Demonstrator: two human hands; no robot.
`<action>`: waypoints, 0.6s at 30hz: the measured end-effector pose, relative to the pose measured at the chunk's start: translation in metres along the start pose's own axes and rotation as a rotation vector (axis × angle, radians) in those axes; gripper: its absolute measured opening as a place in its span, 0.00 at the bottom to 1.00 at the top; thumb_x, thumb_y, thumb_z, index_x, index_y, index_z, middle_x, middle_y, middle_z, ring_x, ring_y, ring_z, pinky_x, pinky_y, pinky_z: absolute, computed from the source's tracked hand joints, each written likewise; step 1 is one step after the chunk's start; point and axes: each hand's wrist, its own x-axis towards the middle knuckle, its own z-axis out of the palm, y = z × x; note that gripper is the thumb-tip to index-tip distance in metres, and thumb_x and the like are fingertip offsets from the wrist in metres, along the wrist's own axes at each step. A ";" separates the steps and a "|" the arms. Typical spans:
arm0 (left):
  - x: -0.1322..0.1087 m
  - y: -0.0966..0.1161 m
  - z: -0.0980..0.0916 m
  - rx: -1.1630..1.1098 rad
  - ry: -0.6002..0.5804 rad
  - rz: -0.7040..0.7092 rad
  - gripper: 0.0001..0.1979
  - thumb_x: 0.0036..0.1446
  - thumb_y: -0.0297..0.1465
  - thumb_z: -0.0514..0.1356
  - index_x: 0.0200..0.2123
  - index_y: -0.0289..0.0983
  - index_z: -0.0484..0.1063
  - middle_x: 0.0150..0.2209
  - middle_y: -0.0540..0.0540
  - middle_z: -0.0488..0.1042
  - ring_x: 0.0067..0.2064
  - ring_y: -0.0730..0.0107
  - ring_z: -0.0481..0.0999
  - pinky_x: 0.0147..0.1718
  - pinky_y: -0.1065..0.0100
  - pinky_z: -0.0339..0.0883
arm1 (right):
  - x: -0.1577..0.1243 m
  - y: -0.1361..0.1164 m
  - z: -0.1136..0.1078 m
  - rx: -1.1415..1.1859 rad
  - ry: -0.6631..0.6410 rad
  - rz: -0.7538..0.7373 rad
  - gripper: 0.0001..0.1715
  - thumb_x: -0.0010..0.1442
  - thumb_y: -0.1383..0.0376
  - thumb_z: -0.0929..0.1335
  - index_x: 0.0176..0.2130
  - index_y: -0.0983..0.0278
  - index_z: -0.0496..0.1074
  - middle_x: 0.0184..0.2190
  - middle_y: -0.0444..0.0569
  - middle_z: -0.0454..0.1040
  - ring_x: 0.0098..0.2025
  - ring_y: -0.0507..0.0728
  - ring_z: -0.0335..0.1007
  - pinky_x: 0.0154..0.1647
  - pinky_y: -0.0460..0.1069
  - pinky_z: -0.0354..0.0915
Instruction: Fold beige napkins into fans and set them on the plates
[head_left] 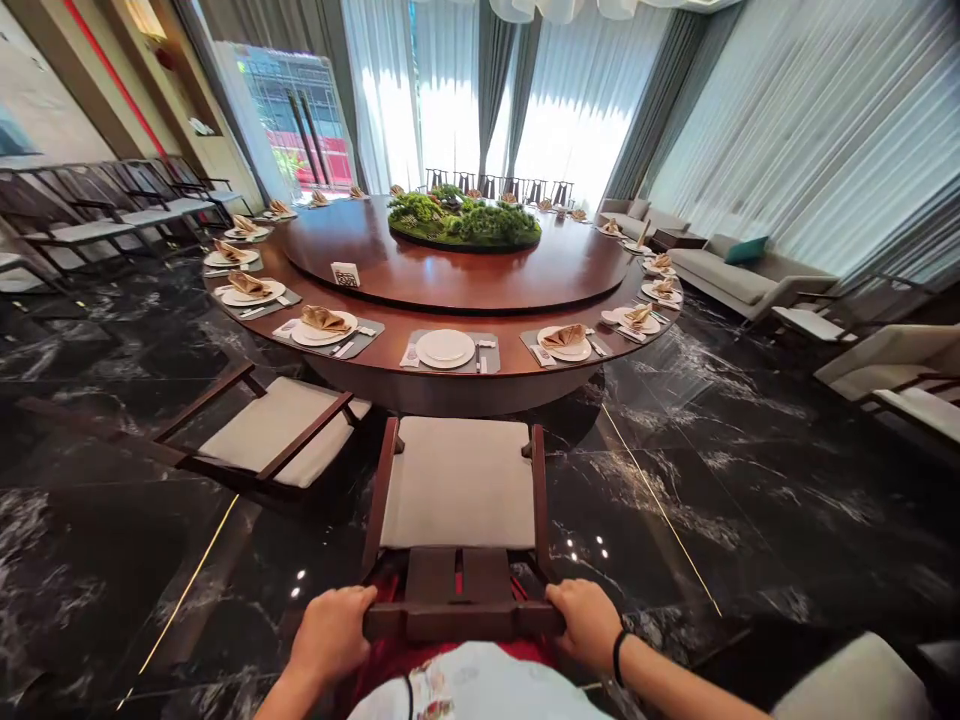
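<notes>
Both ends of the top rail of a dark wooden chair with a cream seat are gripped. My left hand is closed round the left end, and my right hand, with a black band at the wrist, is closed round the right end. The chair faces a large round table, its seat front a little short of the edge. Straight ahead on the table, a white plate lies without a napkin on a grey mat. Folded gold napkins top the plates on either side.
Another chair stands angled at the left. A turntable carries a green moss centrepiece and a small white sign. Sofas and chairs line the right, and a chair row the left. A pale seat shows bottom right.
</notes>
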 end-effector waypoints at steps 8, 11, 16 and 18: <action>0.081 -0.068 -0.038 0.041 0.056 0.025 0.21 0.47 0.27 0.53 0.42 0.42 0.79 0.41 0.43 0.82 0.41 0.48 0.80 0.39 0.53 0.70 | 0.107 -0.026 -0.046 -0.043 0.008 -0.028 0.18 0.54 0.53 0.67 0.38 0.62 0.74 0.37 0.55 0.80 0.40 0.64 0.76 0.39 0.52 0.63; 0.115 -0.081 -0.044 0.028 0.027 0.003 0.22 0.46 0.27 0.53 0.43 0.41 0.79 0.41 0.42 0.82 0.41 0.48 0.80 0.38 0.54 0.70 | 0.150 -0.024 -0.064 -0.064 -0.023 -0.043 0.17 0.54 0.53 0.67 0.38 0.61 0.75 0.37 0.55 0.80 0.40 0.65 0.76 0.39 0.53 0.64; 0.169 -0.078 -0.056 -0.012 -0.049 0.008 0.20 0.46 0.27 0.54 0.42 0.39 0.78 0.40 0.40 0.82 0.42 0.50 0.80 0.40 0.56 0.69 | 0.205 -0.002 -0.094 -0.068 -0.164 -0.071 0.17 0.52 0.57 0.69 0.40 0.64 0.75 0.38 0.58 0.80 0.42 0.66 0.76 0.44 0.55 0.65; 0.183 -0.075 -0.060 -0.039 -0.088 0.052 0.19 0.46 0.27 0.55 0.41 0.37 0.78 0.39 0.40 0.81 0.42 0.51 0.79 0.42 0.55 0.68 | 0.221 0.015 -0.110 -0.003 -0.295 -0.139 0.21 0.51 0.54 0.69 0.40 0.66 0.74 0.38 0.59 0.79 0.41 0.66 0.75 0.43 0.56 0.65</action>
